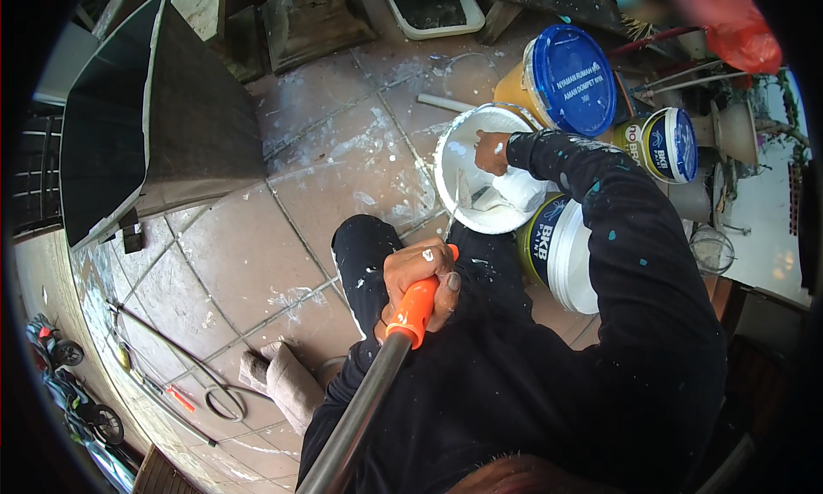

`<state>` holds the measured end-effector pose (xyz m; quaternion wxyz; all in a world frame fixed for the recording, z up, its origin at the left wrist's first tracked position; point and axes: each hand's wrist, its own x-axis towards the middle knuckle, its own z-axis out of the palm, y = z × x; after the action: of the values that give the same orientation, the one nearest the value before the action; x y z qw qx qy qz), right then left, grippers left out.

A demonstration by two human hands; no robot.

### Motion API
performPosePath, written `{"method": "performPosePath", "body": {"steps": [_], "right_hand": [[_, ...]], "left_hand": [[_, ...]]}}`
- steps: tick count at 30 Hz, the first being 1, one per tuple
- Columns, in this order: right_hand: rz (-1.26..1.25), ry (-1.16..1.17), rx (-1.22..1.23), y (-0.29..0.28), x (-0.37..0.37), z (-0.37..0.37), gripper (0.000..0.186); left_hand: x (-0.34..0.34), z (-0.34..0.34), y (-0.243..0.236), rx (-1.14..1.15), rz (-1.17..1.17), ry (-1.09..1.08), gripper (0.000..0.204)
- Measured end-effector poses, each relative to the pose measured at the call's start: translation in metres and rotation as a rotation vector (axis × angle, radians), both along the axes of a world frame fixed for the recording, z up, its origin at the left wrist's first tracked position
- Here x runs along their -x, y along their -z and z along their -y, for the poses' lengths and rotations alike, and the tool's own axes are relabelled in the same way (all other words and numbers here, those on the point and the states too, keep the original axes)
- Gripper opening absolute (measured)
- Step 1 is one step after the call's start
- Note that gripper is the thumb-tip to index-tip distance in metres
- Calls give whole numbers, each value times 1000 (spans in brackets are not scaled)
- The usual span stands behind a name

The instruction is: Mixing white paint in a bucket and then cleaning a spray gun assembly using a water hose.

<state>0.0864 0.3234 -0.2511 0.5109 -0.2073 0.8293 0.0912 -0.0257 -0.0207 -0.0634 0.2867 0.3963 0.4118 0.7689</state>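
Under me is a floor of large reddish-brown tiles (231, 254), splashed and smeared with white, with pale grout lines running crookedly across it. To my left stands a big dark square planter (163, 108) with a grey rim, behind it some weathered stone blocks (313, 18) and a shallow white tray (429, 5), and low on the left a loop of thin hose (201, 382) lies on the tiles near a small wheeled toy (56, 348). Bright daylight washes out the white surface (771, 211) on my far right, where pots and thin plant stems (737, 134) stand.
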Motion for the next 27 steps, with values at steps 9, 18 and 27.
{"method": "performPosePath", "body": {"steps": [9,18,27], "right_hand": [[-22,51,13,-5,-2,0,29],[-53,86,-4,-36,-7,0,31],[-250,705,166,-58,-69,0,47]], "left_hand": [[-1,0,-1,-2,-4,-10,20],[0,3,-2,14,3,5,18],[-9,5,-5,7,-48,22,21]]}}
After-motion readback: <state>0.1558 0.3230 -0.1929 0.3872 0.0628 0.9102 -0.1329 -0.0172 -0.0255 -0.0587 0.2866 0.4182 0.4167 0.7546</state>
